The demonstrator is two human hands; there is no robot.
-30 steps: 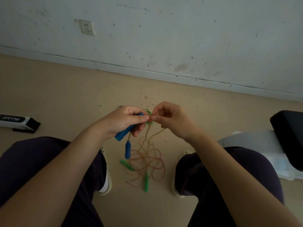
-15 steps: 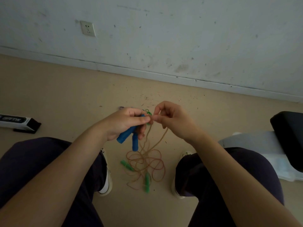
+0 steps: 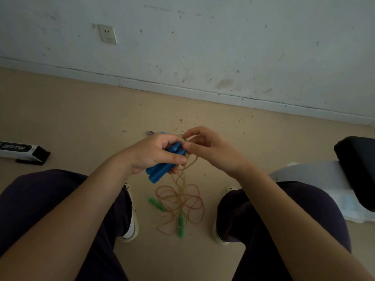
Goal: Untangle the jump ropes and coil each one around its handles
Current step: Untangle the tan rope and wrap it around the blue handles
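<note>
My left hand (image 3: 157,154) grips two blue jump-rope handles (image 3: 159,172) side by side, their lower ends sticking out below the palm. My right hand (image 3: 211,150) pinches a thin rope with a small green loop (image 3: 183,138) right next to the handles' upper ends. From the hands tan rope strands hang down to a tangled pile of reddish and tan rope (image 3: 182,201) on the floor between my feet. Two green handles (image 3: 156,204) (image 3: 181,225) lie in that pile.
A black and white box (image 3: 22,152) lies on the floor at the left. A black seat over a white plastic base (image 3: 316,175) stands at the right. My knees and white shoes (image 3: 133,224) flank the pile. The wall and its skirting run behind.
The second blue handle, which hung below my left hand, has been drawn up into the left hand beside the first. The pile on the floor has barely shifted.
</note>
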